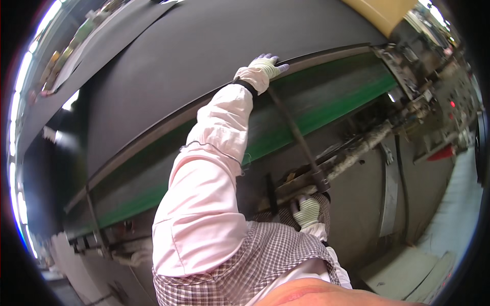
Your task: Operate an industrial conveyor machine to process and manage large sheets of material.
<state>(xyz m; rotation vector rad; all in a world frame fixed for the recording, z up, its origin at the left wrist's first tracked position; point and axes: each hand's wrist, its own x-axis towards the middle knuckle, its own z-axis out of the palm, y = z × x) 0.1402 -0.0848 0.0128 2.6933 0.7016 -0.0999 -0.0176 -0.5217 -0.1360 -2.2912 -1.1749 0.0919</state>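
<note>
A matte grey sheet (204,61) lies broad, left hand (265,65) spread at its near edge; right hand's (307,210) fingers unclear; green band (352,99) below; lights (23,66) left.

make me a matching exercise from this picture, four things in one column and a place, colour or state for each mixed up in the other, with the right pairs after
Column one
1. left hand
2. right hand
3. apron
4. small light

Column two
A. checked in brown and white
B. at the near edge of the large dark sheet
C. glowing red, over on the right side
D. low down, near the bottom end of the metal rod

Right pairs
1-B, 2-D, 3-A, 4-C
</note>
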